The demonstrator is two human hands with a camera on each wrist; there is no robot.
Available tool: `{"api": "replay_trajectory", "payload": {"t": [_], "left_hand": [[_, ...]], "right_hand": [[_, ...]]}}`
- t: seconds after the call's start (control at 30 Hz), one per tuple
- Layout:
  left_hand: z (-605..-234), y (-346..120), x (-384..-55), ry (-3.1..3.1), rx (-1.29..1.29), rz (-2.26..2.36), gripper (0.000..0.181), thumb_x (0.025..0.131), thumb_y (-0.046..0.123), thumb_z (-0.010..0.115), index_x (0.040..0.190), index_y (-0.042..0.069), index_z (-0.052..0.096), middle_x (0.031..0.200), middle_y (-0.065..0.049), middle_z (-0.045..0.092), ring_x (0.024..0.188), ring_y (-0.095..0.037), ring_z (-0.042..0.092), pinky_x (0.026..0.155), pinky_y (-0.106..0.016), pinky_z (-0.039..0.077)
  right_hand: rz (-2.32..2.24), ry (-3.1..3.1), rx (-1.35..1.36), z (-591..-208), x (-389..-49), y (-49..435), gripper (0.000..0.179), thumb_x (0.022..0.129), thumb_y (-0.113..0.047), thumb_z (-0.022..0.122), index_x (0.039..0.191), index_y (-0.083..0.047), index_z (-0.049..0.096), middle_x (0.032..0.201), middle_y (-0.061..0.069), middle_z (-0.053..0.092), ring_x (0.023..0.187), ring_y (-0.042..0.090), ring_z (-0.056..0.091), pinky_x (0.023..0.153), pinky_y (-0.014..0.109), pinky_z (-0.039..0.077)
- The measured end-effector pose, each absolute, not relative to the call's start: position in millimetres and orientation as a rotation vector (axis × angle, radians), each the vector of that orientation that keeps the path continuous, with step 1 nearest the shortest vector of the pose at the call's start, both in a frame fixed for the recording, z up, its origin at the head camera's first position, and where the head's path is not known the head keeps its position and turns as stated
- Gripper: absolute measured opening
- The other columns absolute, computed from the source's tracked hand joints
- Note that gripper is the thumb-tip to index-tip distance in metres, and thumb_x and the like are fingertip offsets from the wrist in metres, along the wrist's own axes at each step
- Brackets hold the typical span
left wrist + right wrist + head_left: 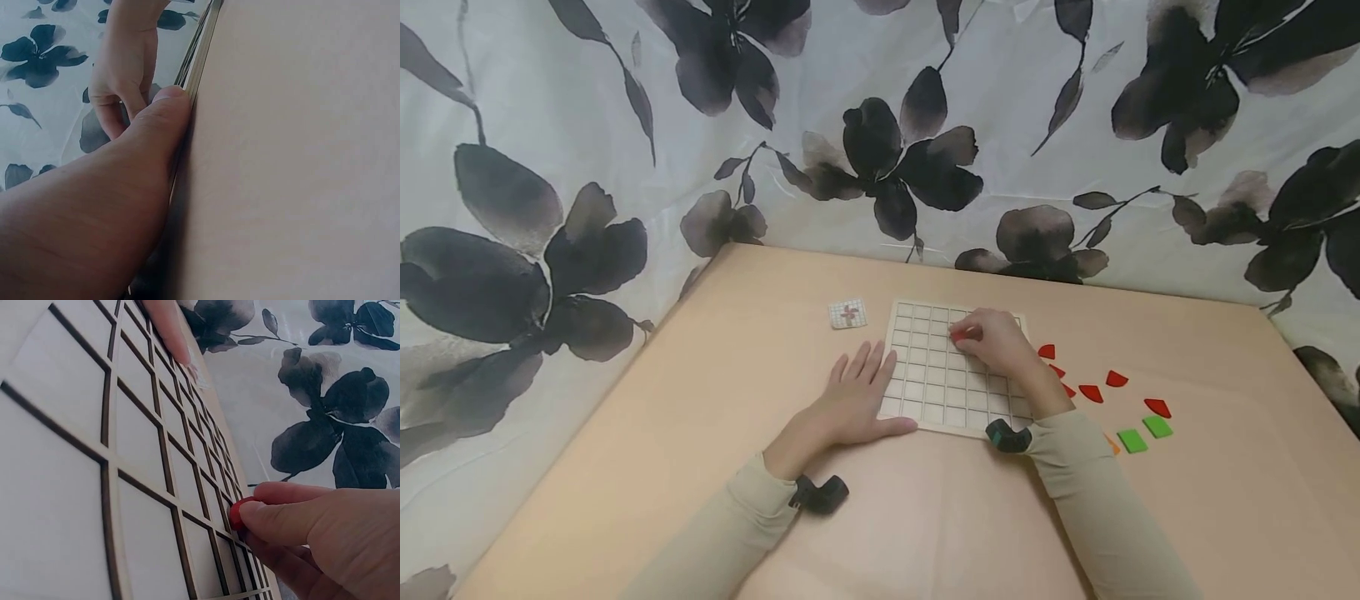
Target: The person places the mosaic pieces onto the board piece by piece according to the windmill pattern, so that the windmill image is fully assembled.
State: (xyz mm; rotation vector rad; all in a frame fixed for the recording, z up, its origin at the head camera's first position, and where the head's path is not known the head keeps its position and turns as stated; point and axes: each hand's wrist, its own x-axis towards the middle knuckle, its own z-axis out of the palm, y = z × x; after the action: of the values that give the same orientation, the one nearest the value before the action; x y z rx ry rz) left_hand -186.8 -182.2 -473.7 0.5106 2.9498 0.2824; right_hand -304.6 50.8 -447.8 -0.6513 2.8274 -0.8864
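Right hand (1000,343) pinching a small red piece (236,515) above a pale wooden grid board (927,392)

I am seeing the right hand gripping the red piece between thumb and fingers, close over the board's far right part; whether the piece is touching the grid I cannot tell. The left hand (857,404) is lying with its fingers spread along the board's left edge, its thumb resting at the near left corner.

The right hand and forearm are blocking my look at the board's right side, and a black wrist-worn device (1007,437) is covering its near right corner. Beyond the left fingertips, a small white card with a printed grid and red figure (847,314) is lying on the peach-coloured tabletop (715,367). Right of the board, several flat red curved-edged pieces (1117,379) are lying scattered, the nearest ones partly hidden by the forearm. Two flat green squares (1132,441) are sitting nearer, and the beige right sleeve (1105,492) is hiding most of an orange piece (1113,447). Behind everything, a white cloth with dark flowers (820,75) is hanging.
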Motion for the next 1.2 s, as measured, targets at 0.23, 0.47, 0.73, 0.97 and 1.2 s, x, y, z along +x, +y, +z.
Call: {"api": "replay_trajectory", "payload": {"t": [0.23, 0.47, 0.73, 0.97, 1.2], "left_hand": [[-470.2, -182.7, -188.1, 2.946, 0.520, 0.299, 0.108, 0.080, 0.080, 0.039, 0.154, 0.009, 0.005, 0.161, -0.014, 0.000, 0.148, -0.032, -0.003, 0.115, -0.057, 0.004], [-467.6, -182.7, -189.0, 2.941, 0.511, 0.301, 0.107, 0.080, 0.080, 0.040, 0.154, 0.010, 0.004, 0.161, -0.014, -0.001, 0.148, -0.032, -0.004, 0.116, -0.057, 0.004], [-469.9, -180.8, -187.1, 2.924, 0.512, 0.286, 0.107, 0.080, 0.080, 0.038, 0.154, 0.010, 0.004, 0.161, -0.014, -0.001, 0.148, -0.032, -0.004, 0.116, -0.057, 0.004], [-468.7, -179.5, -188.2, 2.946, 0.504, 0.287, 0.107, 0.080, 0.080, 0.038, 0.154, 0.011, 0.004, 0.161, -0.013, -0.001, 0.148, -0.031, -0.004, 0.116, -0.056, 0.004], [-463.7, -180.4, -186.1, 2.937, 0.528, 0.304, 0.107, 0.081, 0.079, 0.040, 0.153, 0.008, 0.008, 0.160, -0.017, 0.002, 0.148, -0.035, -0.001, 0.115, -0.058, 0.007]], "right_hand": [[-0.832, 2.857, -0.638, -442.1, -303.4, 48.9, 0.023, 0.085, -0.012, 0.071, 0.108, -0.013, 0.073, 0.106, 0.009, 0.071, 0.095, 0.025, 0.062, 0.089, 0.041, 0.050], [-0.770, 2.894, -0.765, -438.3, -302.6, 47.5, 0.020, 0.084, -0.010, 0.071, 0.104, -0.008, 0.074, 0.101, 0.012, 0.068, 0.097, 0.028, 0.062, 0.090, 0.044, 0.049], [-0.687, 2.898, -0.775, -441.2, -299.6, 47.7, 0.024, 0.082, -0.010, 0.073, 0.106, -0.006, 0.074, 0.100, 0.010, 0.070, 0.095, 0.025, 0.063, 0.087, 0.041, 0.051], [-0.625, 2.952, -0.788, -439.9, -298.6, 47.0, 0.020, 0.082, -0.010, 0.074, 0.101, -0.007, 0.075, 0.094, 0.009, 0.071, 0.088, 0.023, 0.064, 0.083, 0.040, 0.053], [-0.515, 2.963, -0.821, -436.5, -299.5, 42.9, 0.016, 0.081, -0.012, 0.075, 0.096, -0.006, 0.076, 0.088, 0.008, 0.071, 0.080, 0.022, 0.060, 0.081, 0.039, 0.052]]}}
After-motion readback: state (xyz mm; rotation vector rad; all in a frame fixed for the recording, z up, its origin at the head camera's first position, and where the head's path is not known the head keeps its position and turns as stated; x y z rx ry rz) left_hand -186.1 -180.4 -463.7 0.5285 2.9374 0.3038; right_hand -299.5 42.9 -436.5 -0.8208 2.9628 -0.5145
